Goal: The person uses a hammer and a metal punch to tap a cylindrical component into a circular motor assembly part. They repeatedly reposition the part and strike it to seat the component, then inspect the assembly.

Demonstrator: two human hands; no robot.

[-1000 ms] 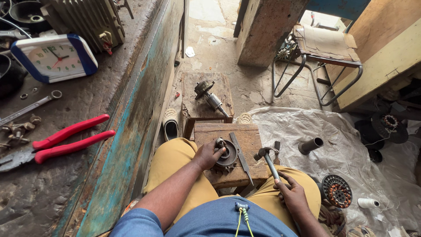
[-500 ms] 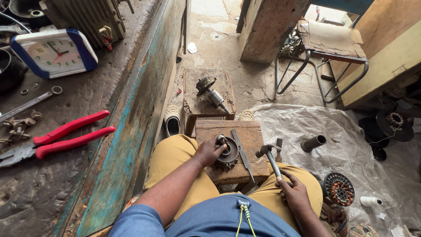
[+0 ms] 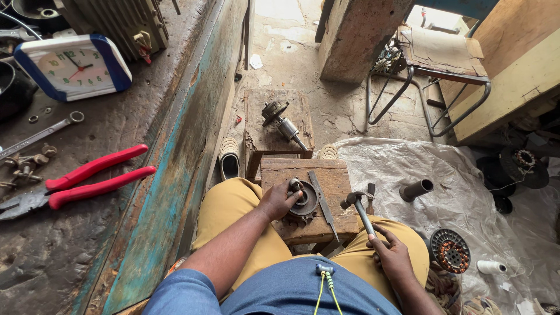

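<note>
Left hand: grip clenched over round toothed metal part, fingers curled on its left rim and hub. Part resting on small wooden block, near block's middle, slightly toward near edge. Block held between knees, yellow trousers on both sides.

Right hand: grip grasping hammer low on handle. Hammer head raised just right of toothed part, over block's right edge, not touching part.

Flat metal file lying on block, immediately right of toothed part, running from far side to near edge. Small dark metal piece at block's right edge, beside hammer head; kind not discernible.

Beyond block: second, worn wooden stool carrying motor armature with shaft pointing toward block. Sandalled foot left of block on floor.

Right of block: clear plastic sheet on floor, bearing short metal tube, round wound stator and white spool. Metal-framed chair farther off, beyond sheet.

Left of block: raised surface, grimy, with teal-painted edge, carrying red-handled pliers, spanner and blue-rimmed clock.
</note>
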